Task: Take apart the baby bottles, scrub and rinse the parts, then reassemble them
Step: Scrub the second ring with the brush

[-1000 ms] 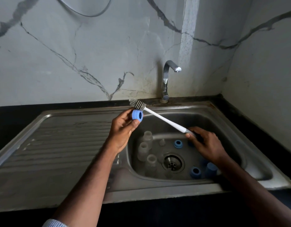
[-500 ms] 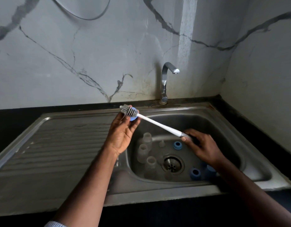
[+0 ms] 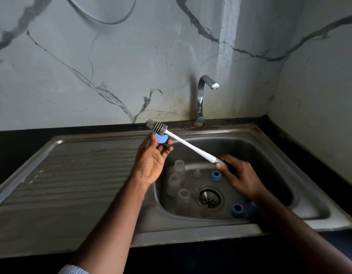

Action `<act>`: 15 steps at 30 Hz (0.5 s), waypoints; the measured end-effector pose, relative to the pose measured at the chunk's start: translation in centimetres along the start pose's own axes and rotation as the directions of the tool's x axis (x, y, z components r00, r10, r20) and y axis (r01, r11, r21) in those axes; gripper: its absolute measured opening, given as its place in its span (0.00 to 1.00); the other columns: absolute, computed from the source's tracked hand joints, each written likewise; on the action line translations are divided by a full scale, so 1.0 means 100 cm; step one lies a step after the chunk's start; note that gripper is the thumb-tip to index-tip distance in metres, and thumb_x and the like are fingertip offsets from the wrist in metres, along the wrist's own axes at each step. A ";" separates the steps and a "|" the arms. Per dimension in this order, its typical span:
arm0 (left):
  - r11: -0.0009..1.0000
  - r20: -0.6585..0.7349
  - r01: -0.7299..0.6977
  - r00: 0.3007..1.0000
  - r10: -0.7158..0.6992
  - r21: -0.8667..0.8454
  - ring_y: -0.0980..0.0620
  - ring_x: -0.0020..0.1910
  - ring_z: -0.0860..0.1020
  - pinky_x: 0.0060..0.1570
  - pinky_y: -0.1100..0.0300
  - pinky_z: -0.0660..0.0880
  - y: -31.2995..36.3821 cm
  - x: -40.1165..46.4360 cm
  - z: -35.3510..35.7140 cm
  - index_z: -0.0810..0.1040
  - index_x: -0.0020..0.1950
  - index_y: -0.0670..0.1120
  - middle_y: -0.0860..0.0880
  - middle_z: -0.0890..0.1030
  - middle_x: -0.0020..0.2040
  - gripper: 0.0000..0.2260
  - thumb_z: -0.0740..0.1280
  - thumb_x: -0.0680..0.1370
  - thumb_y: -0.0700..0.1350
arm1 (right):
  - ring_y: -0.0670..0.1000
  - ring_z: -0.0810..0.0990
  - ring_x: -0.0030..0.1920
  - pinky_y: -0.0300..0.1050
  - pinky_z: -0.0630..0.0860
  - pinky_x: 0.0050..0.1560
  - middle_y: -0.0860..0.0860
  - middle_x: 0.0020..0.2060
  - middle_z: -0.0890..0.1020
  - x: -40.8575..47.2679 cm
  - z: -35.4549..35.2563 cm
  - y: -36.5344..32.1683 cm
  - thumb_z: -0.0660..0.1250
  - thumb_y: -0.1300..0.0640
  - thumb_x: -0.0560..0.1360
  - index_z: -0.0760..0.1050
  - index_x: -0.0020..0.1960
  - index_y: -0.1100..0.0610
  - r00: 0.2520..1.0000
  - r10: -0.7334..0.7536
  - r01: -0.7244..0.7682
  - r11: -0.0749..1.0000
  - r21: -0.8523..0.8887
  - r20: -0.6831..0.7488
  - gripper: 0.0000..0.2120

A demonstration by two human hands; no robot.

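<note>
My left hand [image 3: 151, 159] holds a blue bottle collar ring [image 3: 161, 137] between fingertips and thumb above the sink's left rim. My right hand [image 3: 238, 175] grips the handle of a white bottle brush [image 3: 189, 145], whose grey bristle head [image 3: 156, 126] lies across the top of the ring. In the sink basin [image 3: 280, 175] stand three clear bottle bodies [image 3: 174, 183]. Near them lie a small clear teat [image 3: 196, 173] and two more blue rings [image 3: 216, 175] [image 3: 237, 209]. Another blue part sits partly hidden behind my right wrist.
A chrome tap [image 3: 201, 99] rises behind the basin, with no water running. The ribbed steel drainboard [image 3: 72, 175] stretches to the left. The drain [image 3: 208, 198] sits mid-basin. Marble walls close in behind and on the right.
The brush head slid left and right over the blue ring in my left hand. Both hands stayed in roughly the same place above the basin.
</note>
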State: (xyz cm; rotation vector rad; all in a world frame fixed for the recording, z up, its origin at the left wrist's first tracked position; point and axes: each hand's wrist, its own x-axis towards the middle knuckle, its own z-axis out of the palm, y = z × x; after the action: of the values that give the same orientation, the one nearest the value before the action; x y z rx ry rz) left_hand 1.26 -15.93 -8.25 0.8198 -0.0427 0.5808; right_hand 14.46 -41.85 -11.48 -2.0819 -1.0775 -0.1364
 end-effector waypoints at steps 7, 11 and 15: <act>0.998 0.041 0.025 0.999 -0.028 0.061 0.48 0.45 0.82 0.47 0.55 0.80 -0.004 0.000 -0.003 0.80 0.54 0.45 0.44 0.84 0.50 0.26 0.83 0.63 0.52 | 0.42 0.82 0.42 0.54 0.81 0.43 0.43 0.42 0.82 -0.002 -0.003 0.002 0.55 0.28 0.77 0.76 0.56 0.43 1.000 0.024 -0.024 1.000 -0.006 -0.004 0.23; 0.999 -0.001 0.009 1.000 -0.009 0.045 0.48 0.45 0.83 0.47 0.56 0.81 0.005 0.007 -0.011 0.80 0.55 0.43 0.43 0.84 0.50 0.26 0.83 0.63 0.52 | 0.41 0.82 0.44 0.52 0.81 0.46 0.42 0.44 0.83 -0.005 -0.011 0.011 0.55 0.27 0.75 0.77 0.58 0.42 0.998 0.059 -0.059 0.998 -0.017 0.000 0.25; 0.991 0.033 0.037 0.999 -0.041 0.129 0.47 0.45 0.83 0.46 0.56 0.81 -0.003 0.011 -0.008 0.81 0.54 0.45 0.43 0.85 0.52 0.24 0.83 0.64 0.52 | 0.42 0.81 0.40 0.53 0.80 0.42 0.43 0.40 0.82 0.000 -0.010 0.012 0.54 0.26 0.75 0.77 0.55 0.44 0.999 0.052 -0.052 0.999 -0.013 0.005 0.25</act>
State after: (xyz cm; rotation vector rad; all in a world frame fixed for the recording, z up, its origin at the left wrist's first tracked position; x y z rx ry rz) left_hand 2.23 -15.04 -8.74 0.9540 -0.0218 0.5361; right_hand 15.57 -42.97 -11.47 -2.1210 -1.0276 -0.1129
